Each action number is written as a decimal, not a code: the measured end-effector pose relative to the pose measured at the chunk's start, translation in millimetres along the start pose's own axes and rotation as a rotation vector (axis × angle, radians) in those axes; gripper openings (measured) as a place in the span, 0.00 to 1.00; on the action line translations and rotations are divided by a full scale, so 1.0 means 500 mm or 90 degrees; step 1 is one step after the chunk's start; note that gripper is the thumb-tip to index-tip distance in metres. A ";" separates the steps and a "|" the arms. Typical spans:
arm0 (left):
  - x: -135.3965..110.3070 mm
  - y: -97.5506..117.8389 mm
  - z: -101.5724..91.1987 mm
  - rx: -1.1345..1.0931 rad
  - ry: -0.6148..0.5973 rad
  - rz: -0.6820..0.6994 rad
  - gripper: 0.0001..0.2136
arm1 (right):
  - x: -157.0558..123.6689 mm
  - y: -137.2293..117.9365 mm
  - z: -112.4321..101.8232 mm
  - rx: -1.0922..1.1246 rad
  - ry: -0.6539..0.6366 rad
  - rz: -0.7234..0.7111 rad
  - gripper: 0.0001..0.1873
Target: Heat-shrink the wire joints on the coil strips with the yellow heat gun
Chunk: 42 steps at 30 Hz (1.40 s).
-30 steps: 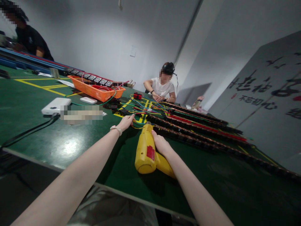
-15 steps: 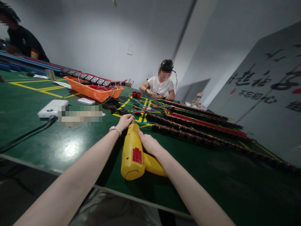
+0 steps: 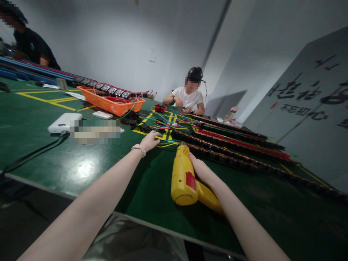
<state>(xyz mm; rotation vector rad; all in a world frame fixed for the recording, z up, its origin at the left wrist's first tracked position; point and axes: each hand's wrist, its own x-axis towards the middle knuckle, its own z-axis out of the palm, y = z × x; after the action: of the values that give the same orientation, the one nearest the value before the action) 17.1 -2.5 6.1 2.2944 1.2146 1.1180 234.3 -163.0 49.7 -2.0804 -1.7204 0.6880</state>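
My right hand (image 3: 202, 172) grips a yellow electric screwdriver (image 3: 184, 177) with a red label, its tip aimed at the near end of several long black power strips (image 3: 233, 150) lying side by side on the green table (image 3: 81, 163). My left hand (image 3: 152, 139), with a bead bracelet at the wrist, reaches forward with its fingers curled on a yellow wire (image 3: 165, 144) among a tangle of coloured wires (image 3: 168, 125).
An orange tray (image 3: 108, 104) with sockets behind it, a white power bank (image 3: 63, 122) with a black cable, and a small white box (image 3: 102, 115) lie at left. A person in white (image 3: 189, 98) sits across the table; another in black (image 3: 32, 47) stands far left.
The yellow screwdriver and my right hand swung to the right, away from my left hand. My left hand stays at the wires, reaching slightly further forward.
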 end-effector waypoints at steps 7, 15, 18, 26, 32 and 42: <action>0.001 0.015 -0.004 0.110 -0.100 -0.068 0.13 | 0.003 0.015 -0.003 0.012 0.004 0.006 0.39; 0.000 0.008 0.003 0.102 -0.033 -0.049 0.09 | 0.000 0.011 -0.005 0.007 0.003 0.010 0.42; -0.001 0.014 -0.001 0.008 0.066 0.037 0.08 | -0.001 0.008 -0.006 -0.008 0.003 0.024 0.42; -0.001 0.021 -0.003 -0.248 0.158 0.020 0.11 | -0.006 0.005 -0.010 -0.058 0.014 0.012 0.40; 0.013 -0.009 -0.007 -0.514 0.027 -0.164 0.19 | -0.006 -0.014 -0.010 -0.075 0.037 0.008 0.42; 0.011 -0.009 -0.009 -0.322 0.141 -0.079 0.17 | 0.026 -0.048 0.005 -0.067 0.038 -0.021 0.46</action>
<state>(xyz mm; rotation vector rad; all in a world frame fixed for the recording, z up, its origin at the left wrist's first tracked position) 13.1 4.3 9.3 1.7328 0.9850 1.4632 215.3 -145.6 59.3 -2.1149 -1.7883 0.5308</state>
